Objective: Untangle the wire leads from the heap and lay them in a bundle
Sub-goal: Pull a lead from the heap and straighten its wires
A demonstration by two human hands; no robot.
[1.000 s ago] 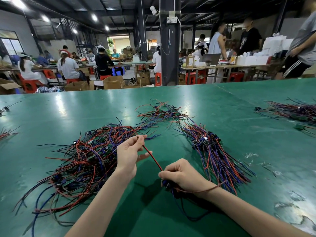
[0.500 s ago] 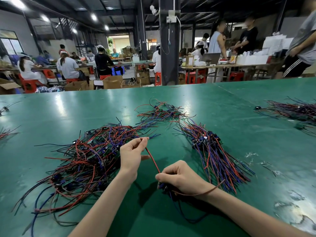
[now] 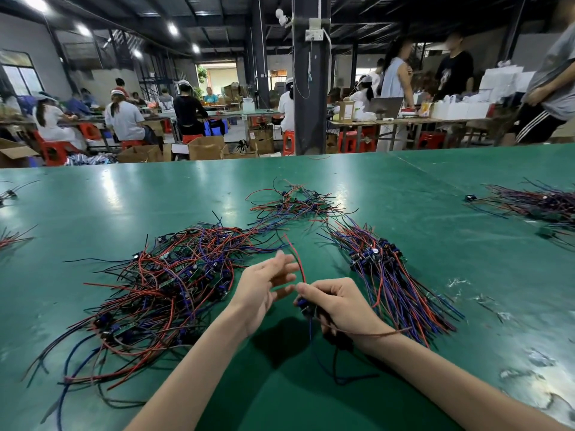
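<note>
A tangled heap of red, blue and black wire leads (image 3: 161, 284) with small black parts spreads over the green table (image 3: 124, 197) to the left. A combed bundle of leads (image 3: 392, 275) lies to the right, its ends fanning toward me. My right hand (image 3: 339, 306) grips one lead set (image 3: 306, 307) by its dark part; its red wire (image 3: 297, 259) curves up and its blue and black wires trail down under my wrist. My left hand (image 3: 267, 284) hovers beside the red wire with fingers spread, holding nothing.
A smaller loose tangle (image 3: 295, 203) lies farther back at centre. Another pile of leads (image 3: 535, 203) sits at the right edge, and stray wires (image 3: 12, 237) at the left edge. Beyond the table's far edge stand a dark pillar (image 3: 311, 88), several workers and cardboard boxes.
My left hand let go of the red wire and opened its fingers. The wire's free end now stands up on its own, and my right hand shifted slightly left with the lead set.
</note>
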